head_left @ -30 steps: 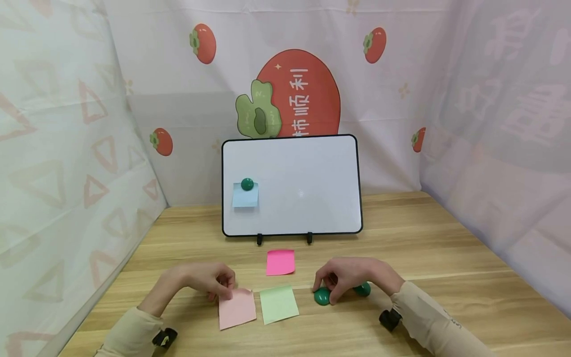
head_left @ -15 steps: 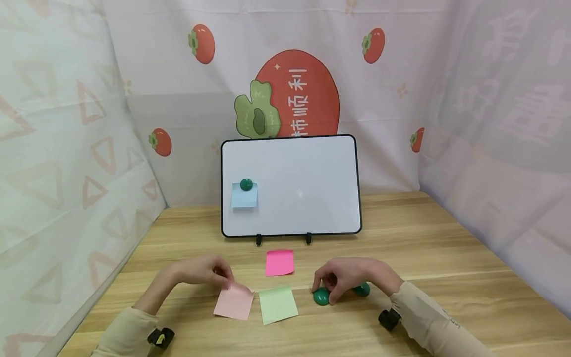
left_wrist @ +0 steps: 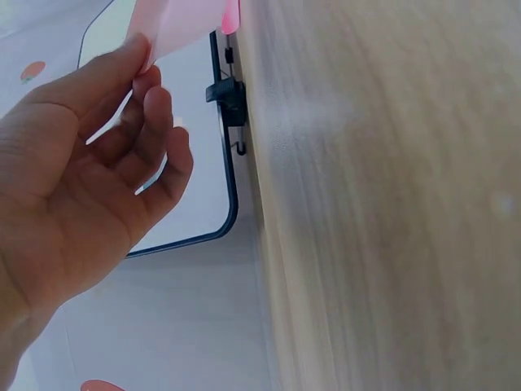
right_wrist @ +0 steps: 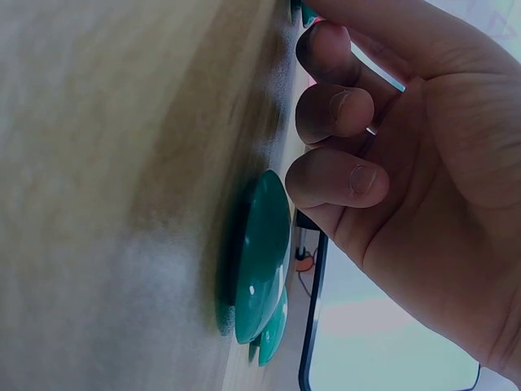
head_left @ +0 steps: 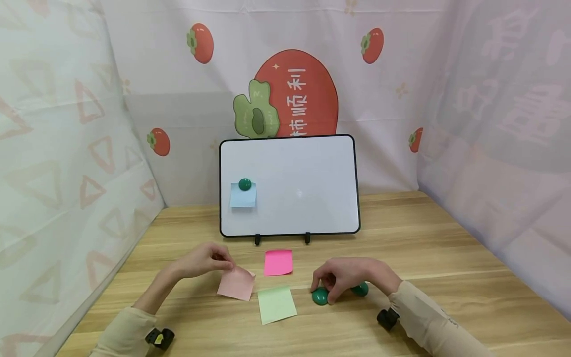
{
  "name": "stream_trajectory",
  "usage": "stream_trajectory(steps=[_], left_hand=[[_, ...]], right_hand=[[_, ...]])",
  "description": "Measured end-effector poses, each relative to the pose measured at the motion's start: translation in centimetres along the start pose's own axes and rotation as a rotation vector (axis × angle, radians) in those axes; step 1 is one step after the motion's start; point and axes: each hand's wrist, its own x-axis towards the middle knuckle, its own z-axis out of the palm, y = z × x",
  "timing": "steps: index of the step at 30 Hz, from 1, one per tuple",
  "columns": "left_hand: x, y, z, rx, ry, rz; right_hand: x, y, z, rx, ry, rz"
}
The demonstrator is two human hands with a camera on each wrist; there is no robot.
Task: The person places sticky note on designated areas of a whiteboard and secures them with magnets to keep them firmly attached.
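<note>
Pale pink note is held by the left hand: thumb and index finger are clamped on its upper edge, and the remaining fingers curl loosely, apart from the sheet. The note is tilted over the wooden table, to the left of the pale green note and the bright pink note, both of which lie on the table. The right hand grips a green magnet on the table between thumb and index finger; its other fingers are curled inward. Two further magnets sit beneath this hand (the right wrist view shows one partly behind the other); whether the curled fingers touch them cannot be determined. Behind the notes, a black-framed whiteboard stands on two black feet. On its left side, a light blue note carries a round green fastener at its top edge.
</note>
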Motion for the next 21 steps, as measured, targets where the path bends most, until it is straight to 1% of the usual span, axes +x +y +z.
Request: stream_trajectory(steps=[4, 7, 9, 13, 17, 21], left_hand=[[-0.1, 0.2, -0.2, 0.044, 0.138, 0.023], [-0.1, 0.7, -0.3, 0.078, 0.205, 0.023], [0.1, 0.9, -0.2, 0.089, 0.231, 0.012], [0.7, 1.3, 0.1, 0.090, 0.255, -0.040], [1.5, 1.6, 0.4, 0.040, 0.289, -0.103], [2.4, 1.7, 0.5, -0.033, 0.328, -0.123]], right_hand=[[0.3, 0.0, -0.1, -0.002, -0.007, -0.009], [0.4, 0.1, -0.1, -0.001, -0.008, -0.011], [0.4, 0.0, -0.1, -0.004, -0.006, -0.013], [0.3, -0.2, -0.1, -0.009, 0.000, -0.014], [0.1, -0.3, 0.0, -0.002, 0.004, -0.003], [0.0, -0.2, 0.1, 0.007, 0.002, 0.010]])
